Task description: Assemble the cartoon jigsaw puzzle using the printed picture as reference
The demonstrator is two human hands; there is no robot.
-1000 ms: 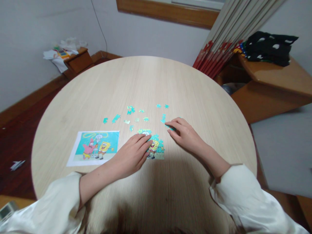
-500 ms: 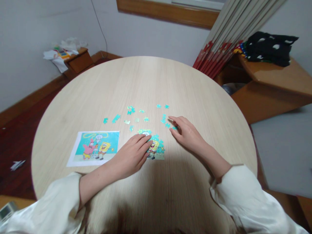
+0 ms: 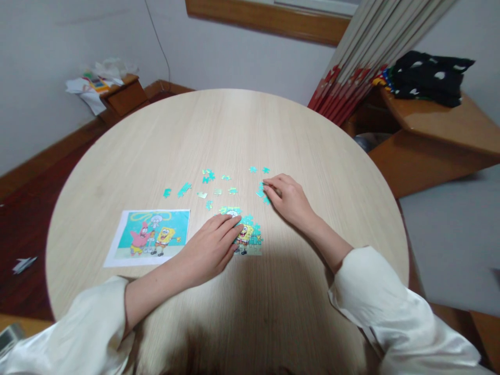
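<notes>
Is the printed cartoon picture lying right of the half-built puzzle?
No, the printed cartoon picture lies left of the half-built puzzle.

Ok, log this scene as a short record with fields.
Left hand: open and flat, fingertips on the joined puzzle section
Right hand: fingertips on the nearest loose pieces; grip unclear
Loose pieces: scattered beyond the joined section
Picture sheet: cartoon print, lying flat to the left of the joined section
Table: round, pale wood

Two hands (image 3: 211, 251) (image 3: 291, 200), one picture (image 3: 150, 237) — perhaps twelve loose pieces (image 3: 185, 189).
</notes>
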